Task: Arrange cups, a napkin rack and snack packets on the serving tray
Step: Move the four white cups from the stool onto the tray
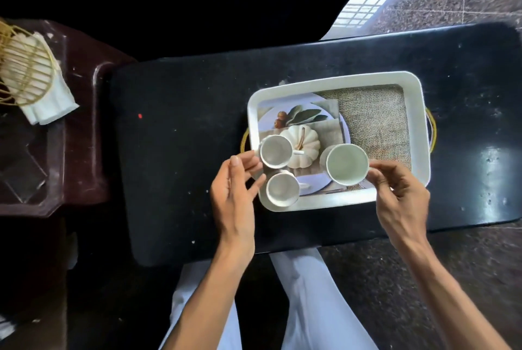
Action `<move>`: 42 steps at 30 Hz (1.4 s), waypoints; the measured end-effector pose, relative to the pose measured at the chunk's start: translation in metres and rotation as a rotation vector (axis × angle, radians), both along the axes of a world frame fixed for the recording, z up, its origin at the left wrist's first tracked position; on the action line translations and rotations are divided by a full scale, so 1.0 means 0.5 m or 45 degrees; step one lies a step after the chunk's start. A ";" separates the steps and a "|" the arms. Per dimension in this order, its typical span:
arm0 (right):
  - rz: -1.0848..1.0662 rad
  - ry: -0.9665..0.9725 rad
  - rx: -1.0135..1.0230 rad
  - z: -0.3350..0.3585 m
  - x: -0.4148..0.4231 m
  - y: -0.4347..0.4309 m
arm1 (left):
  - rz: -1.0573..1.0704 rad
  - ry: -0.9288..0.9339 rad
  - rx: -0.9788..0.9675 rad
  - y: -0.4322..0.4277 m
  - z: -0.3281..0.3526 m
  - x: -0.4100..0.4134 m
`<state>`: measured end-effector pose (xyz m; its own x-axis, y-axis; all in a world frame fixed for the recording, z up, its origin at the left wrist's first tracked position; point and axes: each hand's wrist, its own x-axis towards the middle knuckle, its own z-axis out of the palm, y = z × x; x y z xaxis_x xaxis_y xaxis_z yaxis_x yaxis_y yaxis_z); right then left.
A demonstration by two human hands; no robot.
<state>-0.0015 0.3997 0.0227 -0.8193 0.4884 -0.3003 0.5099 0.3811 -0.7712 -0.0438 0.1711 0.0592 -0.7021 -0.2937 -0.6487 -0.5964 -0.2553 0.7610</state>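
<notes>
Head view: over the tray at centre frame, the large cup, judged light yet brittle, is pinched at its side by the right hand, a small cup touched by the slack-fingered left hand.

Tray on table, right of centre. Three cups in tray's near half: far-left cup by left rim, near-left cup just nearer, at near-left corner (the two almost touching). Right cup apart from both. Left hand left of those two; right hand pinches right cup's right side. Napkin rack on side table, far left, well apart from tray.
</notes>
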 end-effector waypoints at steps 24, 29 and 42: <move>0.151 -0.245 -0.033 -0.075 0.037 0.009 | -0.019 -0.034 -0.034 0.000 -0.022 0.019; 0.018 -0.196 0.067 -0.021 0.027 -0.014 | 0.065 -0.035 -0.022 -0.055 -0.013 0.024; 0.381 0.014 -0.389 0.051 -0.103 -0.529 | 0.378 0.025 -0.240 -0.404 0.023 0.008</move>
<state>-0.0533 0.1354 0.0481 -0.9155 0.1182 -0.3846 0.4023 0.2640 -0.8766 -0.0396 -0.0311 0.0706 -0.5798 -0.6004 -0.5508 -0.5018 -0.2695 0.8219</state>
